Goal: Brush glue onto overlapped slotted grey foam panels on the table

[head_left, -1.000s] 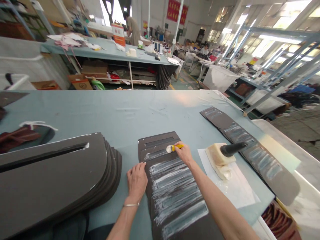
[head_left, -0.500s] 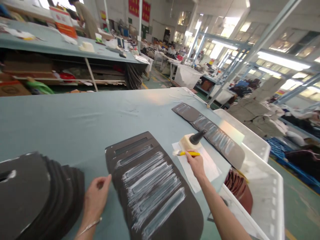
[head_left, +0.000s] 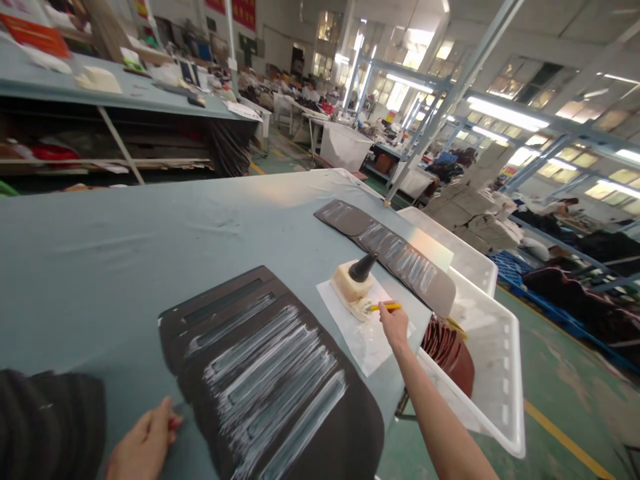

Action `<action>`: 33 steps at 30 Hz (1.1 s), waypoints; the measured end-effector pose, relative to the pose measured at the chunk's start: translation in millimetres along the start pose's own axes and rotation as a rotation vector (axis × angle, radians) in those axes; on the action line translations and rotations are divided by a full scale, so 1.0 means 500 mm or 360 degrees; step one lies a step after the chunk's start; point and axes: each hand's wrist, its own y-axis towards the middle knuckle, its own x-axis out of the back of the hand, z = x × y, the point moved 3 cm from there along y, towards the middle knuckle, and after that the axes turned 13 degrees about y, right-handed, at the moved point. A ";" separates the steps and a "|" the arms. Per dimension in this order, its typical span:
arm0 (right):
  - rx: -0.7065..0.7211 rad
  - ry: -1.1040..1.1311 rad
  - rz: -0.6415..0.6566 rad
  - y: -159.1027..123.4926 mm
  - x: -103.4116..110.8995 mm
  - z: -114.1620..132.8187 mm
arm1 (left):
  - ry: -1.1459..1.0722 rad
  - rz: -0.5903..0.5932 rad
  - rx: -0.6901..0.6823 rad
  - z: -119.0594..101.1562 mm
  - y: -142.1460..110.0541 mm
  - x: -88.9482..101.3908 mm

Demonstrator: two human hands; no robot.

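Observation:
My right hand point(head_left: 395, 324) is closed around a yellow-handled brush point(head_left: 387, 307). Its tip touches white paste at the low front lip of a cream container with a black nozzle-shaped top point(head_left: 354, 279). Under the container lies a white sheet point(head_left: 373, 353). Dark panels with long slots point(head_left: 290, 373) lie overlapped in front of me, white paste streaked around several slots. My left hand point(head_left: 143, 443) rests just left of them on the blue-green table point(head_left: 125, 267), fingers curled, nothing visible in it. A stack of dark panels point(head_left: 55, 423) is partly cut off at the lower left.
More overlapped panels with pasted slots point(head_left: 385, 250) lie along the table's right side. White plastic bins point(head_left: 500, 393) stand beyond that edge, with reddish-brown pieces point(head_left: 450, 353) near them. A metal post point(head_left: 435, 127) rises at the far corner. Another worktable point(head_left: 165, 100) stands behind.
My right hand has brought the brush from beside the container to the paste at its lip. My left hand has drawn down and nearer. The view has turned right.

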 end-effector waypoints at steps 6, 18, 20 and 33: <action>0.0072 0.0011 0.0022 -0.017 0.019 -0.006 | -0.0378 0.0084 0.0164 0.015 0.015 -0.019; 0.0252 -0.0081 0.0415 -0.098 -0.057 0.122 | -0.0054 -0.0148 -0.0014 -0.008 0.015 0.035; 0.0296 0.0138 0.0696 -0.141 -0.144 0.182 | -0.0063 -0.0284 -0.0120 -0.019 0.027 0.034; 0.0839 0.0407 0.1558 -0.373 -0.555 0.350 | 0.0566 -0.0569 -0.0639 -0.111 0.058 0.037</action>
